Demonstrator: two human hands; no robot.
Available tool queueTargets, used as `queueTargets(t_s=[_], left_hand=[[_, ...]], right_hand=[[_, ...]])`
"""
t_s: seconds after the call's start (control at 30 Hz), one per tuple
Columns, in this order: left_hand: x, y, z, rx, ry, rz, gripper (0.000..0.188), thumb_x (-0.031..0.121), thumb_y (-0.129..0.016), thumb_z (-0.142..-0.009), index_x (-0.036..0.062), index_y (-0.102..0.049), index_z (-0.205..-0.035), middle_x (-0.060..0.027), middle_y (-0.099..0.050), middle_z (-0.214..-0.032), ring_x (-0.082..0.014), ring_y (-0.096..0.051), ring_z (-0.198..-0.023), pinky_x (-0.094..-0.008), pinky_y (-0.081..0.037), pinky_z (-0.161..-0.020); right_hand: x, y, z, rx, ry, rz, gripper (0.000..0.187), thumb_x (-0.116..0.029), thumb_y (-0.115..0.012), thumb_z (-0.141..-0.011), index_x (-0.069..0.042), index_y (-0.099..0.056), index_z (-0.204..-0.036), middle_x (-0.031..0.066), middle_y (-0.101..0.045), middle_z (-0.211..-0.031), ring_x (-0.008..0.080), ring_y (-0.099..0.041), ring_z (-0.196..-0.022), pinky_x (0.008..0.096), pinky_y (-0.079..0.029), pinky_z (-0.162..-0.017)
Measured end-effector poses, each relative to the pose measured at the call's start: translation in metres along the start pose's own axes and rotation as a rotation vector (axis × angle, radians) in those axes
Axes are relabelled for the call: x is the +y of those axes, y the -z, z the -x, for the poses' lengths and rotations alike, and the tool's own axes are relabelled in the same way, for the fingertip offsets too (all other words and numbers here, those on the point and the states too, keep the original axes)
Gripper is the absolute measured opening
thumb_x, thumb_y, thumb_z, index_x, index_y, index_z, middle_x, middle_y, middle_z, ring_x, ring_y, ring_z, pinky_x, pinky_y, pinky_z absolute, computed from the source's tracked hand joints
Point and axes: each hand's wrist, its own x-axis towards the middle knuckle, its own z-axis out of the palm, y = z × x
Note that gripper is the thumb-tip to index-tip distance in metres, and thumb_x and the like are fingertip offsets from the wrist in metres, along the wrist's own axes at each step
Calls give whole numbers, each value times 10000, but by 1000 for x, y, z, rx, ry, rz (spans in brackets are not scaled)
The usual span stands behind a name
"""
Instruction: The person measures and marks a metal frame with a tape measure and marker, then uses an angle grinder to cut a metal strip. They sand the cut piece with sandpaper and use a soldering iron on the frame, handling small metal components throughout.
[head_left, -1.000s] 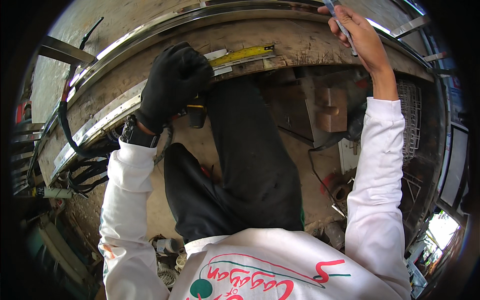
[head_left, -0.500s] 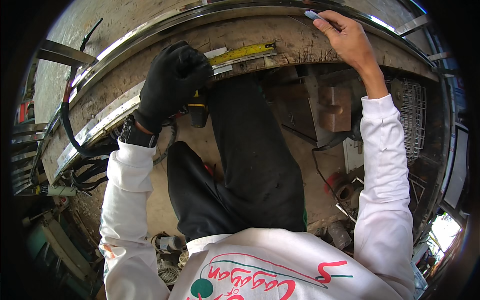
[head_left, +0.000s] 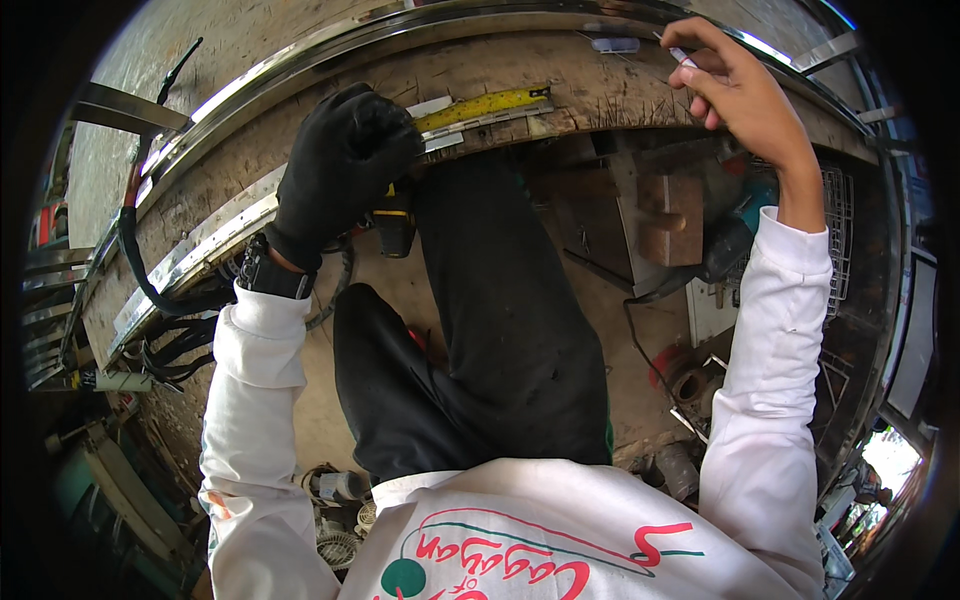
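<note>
My left hand (head_left: 352, 140), in a black glove, is closed over the near edge of the wooden bench. From under it a yellow tape measure blade (head_left: 480, 108) runs right, along a narrow metal strip (head_left: 500, 119) with holes. A black and yellow case (head_left: 393, 222) hangs just below that hand, partly hidden. My bare right hand (head_left: 725, 85), raised over the bench's right part, pinches a slim pale pen-like stick (head_left: 682, 57) with a thin tip. Left of those fingers a small bluish, translucent object (head_left: 615, 45) lies on the bench; its kind is unclear.
A shiny metal frame (head_left: 290, 75) curves along the bench (head_left: 590, 75). Black cables (head_left: 150, 285) hang at the left. Under the bench stand a brown block (head_left: 670, 222) and a wire rack (head_left: 838, 240). My legs (head_left: 500, 300) fill the middle below.
My right hand has moved right and back from the bluish object, which it held before and which now lies on the bench. The pale stick now shows in its fingers. My left hand stays put.
</note>
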Motion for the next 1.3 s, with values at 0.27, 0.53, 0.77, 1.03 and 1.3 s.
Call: queueTargets(t_s=[0.27, 0.53, 0.77, 1.03, 1.3], left_hand=[[6, 0, 0, 5, 38, 38, 128, 93, -792, -859, 24, -708, -926, -85, -636, -895, -233, -640, -819, -359, -528, -762], [2, -3, 0, 21, 7, 83, 142, 76, -798, -856, 20, -699, -940, -81, -630, -897, -231, -639, -824, -359, -526, -764], [1, 1, 3, -14, 12, 4, 121, 53, -771, -899, 6, -705, -990, -63, -635, -942, -161, -674, -860, -309, -568, -779], [9, -1, 2, -3, 35, 34, 118, 48, -765, -910, 3, -695, -994, -53, -638, -949, -138, -691, -868, -299, -590, -781], [1, -4, 2, 55, 15, 14, 161, 102, -819, -865, 33, -703, -952, -69, -656, -908, -175, -665, -795, -327, -546, -741]], right_hand=[[42, -11, 0, -104, 291, -1217, 410, -126, -577, -1062, 11, -569, -1448, 253, -674, -1369, 166, -731, -999, 277, -576, -783], [-3, -103, -2, 86, 360, -1125, 326, -226, -624, -1091, 0, -666, -1323, 70, -727, -984, 91, -610, -772, 278, -520, -687], [-41, -140, 6, 173, 414, -820, 166, -124, -775, -958, -31, -751, -1093, 6, -736, -904, 49, -661, -800, 200, -515, -708], [-41, -145, 7, 195, 414, -634, 149, -94, -774, -956, 1, -756, -1069, 48, -756, -946, 101, -703, -845, 243, -558, -782], [-40, -146, 6, 201, 428, -580, 154, -105, -774, -959, -4, -760, -1074, 50, -756, -939, 104, -705, -844, 246, -562, -790]])
